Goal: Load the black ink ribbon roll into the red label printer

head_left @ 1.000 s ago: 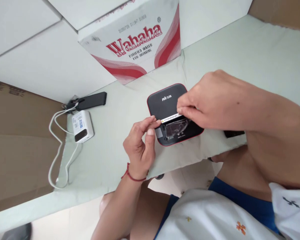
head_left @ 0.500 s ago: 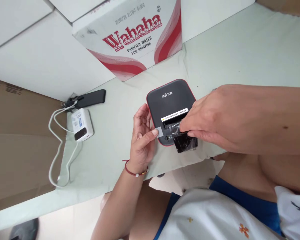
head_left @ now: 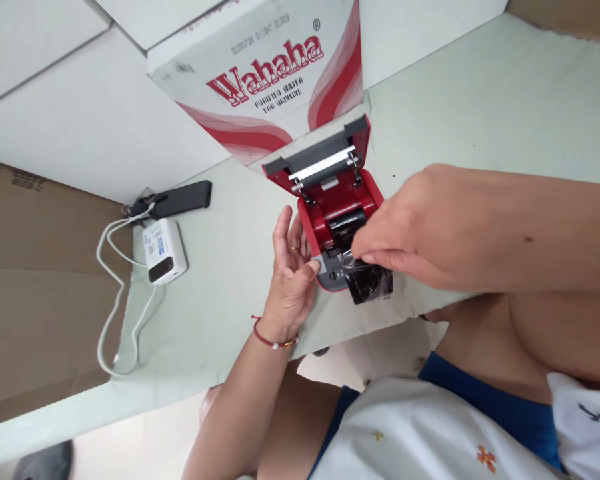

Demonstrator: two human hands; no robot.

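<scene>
Now the lid (head_left: 323, 163) of the red device (head_left: 323, 228) stands raised, previously closed.

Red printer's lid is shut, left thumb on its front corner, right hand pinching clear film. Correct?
No: the lid is open. The head view shows it raised, baring the inside of the red printer. The rest is right: left hand with its thumb on the front corner, right hand pinching clear film.
</scene>
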